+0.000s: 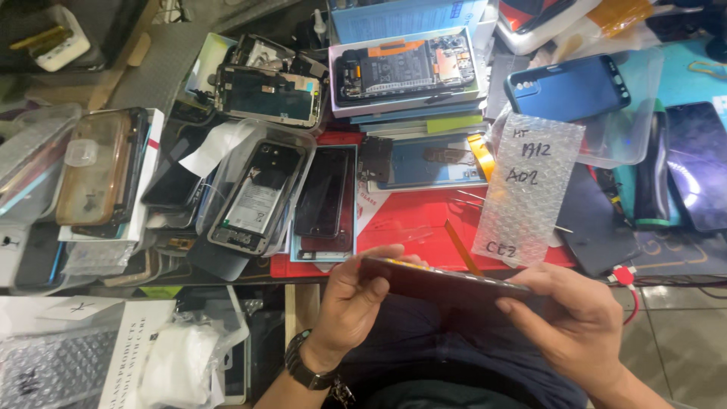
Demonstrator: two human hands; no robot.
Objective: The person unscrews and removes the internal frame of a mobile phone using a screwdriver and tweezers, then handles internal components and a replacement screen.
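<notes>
Dark phone (447, 286) held edge-on above the lap, just off the cluttered worktop (424, 220): left hand (356, 299) pinching one end, right hand (575, 318) cupping the other, perhaps for inspecting its side seam; bubble-wrap pouch (530, 185) lying beyond.

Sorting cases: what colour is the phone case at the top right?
Blue, seen in the head view: the phone case lies on a clear bag.
</notes>
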